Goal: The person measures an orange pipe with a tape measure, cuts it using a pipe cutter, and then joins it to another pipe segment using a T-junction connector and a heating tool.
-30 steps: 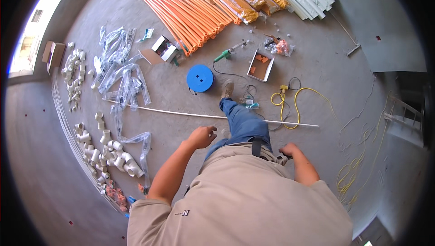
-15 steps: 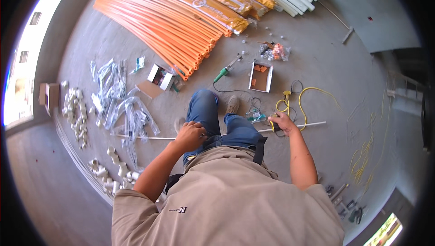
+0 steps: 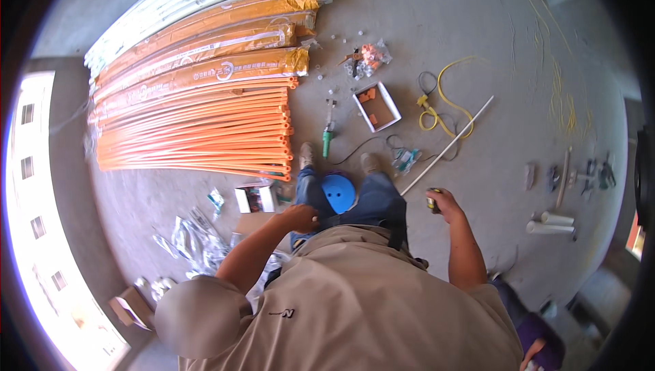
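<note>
My right hand (image 3: 445, 205) is closed round a yellow and black tape measure (image 3: 433, 201), held out to the right of my thigh. My left hand (image 3: 299, 219) is closed above my left thigh, its fingers curled; whatever may be in it is hidden. Between my legs shows a round blue stool (image 3: 339, 192) with small holes in its top. Ahead of my feet lies a green-handled pipe welding tool (image 3: 327, 140) with a dark cord. A thin white pipe (image 3: 452, 142) slants across the floor, beyond my right hand.
Orange pipes (image 3: 198, 135) and wrapped orange bundles (image 3: 205, 64) cover the far left. An open white box (image 3: 377, 107), a yellow cable (image 3: 443, 88) and a bag of orange fittings (image 3: 374, 55) lie ahead. Another person's purple clothing (image 3: 539, 339) shows at lower right.
My body has turned to the right, so the floor items appear swung round to the left. The blue stool and another person have come into view. The tape measure stays in my right hand.
</note>
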A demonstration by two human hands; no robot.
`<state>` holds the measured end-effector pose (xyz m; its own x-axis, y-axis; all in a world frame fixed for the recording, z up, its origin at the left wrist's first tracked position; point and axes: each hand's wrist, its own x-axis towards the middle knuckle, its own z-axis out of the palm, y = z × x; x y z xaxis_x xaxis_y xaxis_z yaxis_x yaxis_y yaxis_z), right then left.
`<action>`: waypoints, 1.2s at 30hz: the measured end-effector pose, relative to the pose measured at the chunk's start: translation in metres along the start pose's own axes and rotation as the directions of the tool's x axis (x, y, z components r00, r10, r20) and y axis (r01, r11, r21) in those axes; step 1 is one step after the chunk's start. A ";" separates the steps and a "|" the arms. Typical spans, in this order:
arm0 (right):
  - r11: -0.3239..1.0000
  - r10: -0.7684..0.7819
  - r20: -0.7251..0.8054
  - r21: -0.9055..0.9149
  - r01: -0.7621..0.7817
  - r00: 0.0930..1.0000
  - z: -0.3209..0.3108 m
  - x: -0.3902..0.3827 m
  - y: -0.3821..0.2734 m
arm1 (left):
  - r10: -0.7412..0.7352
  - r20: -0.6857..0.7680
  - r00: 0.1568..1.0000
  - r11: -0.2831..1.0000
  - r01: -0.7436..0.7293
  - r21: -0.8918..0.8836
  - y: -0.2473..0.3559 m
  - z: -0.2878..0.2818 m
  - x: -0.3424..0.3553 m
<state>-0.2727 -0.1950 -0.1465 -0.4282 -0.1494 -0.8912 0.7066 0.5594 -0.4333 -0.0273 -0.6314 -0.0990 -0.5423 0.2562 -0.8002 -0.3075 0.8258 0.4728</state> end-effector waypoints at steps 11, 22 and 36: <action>0.911 0.381 -0.300 -0.036 -0.410 0.874 0.159 -0.082 0.065 | 0.332 0.168 0.928 0.882 -0.368 0.294 -0.145 -0.029 -0.063; 0.717 -0.072 -0.247 -0.686 -0.122 0.966 0.101 0.027 -0.035 | 0.358 0.036 0.933 0.934 -0.358 0.002 -0.094 -0.066 -0.015; 0.593 -0.166 -0.032 -0.802 0.074 0.986 0.121 0.335 -0.035 | 0.041 -0.155 0.987 0.999 -0.041 0.007 -0.152 -0.051 0.081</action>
<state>-0.3727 -0.3636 -0.4465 -0.5574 -0.2138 -0.8023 -0.0644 0.9745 -0.2149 -0.0648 -0.7617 -0.2164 -0.6694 0.2088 -0.7129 -0.2799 0.8181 0.5024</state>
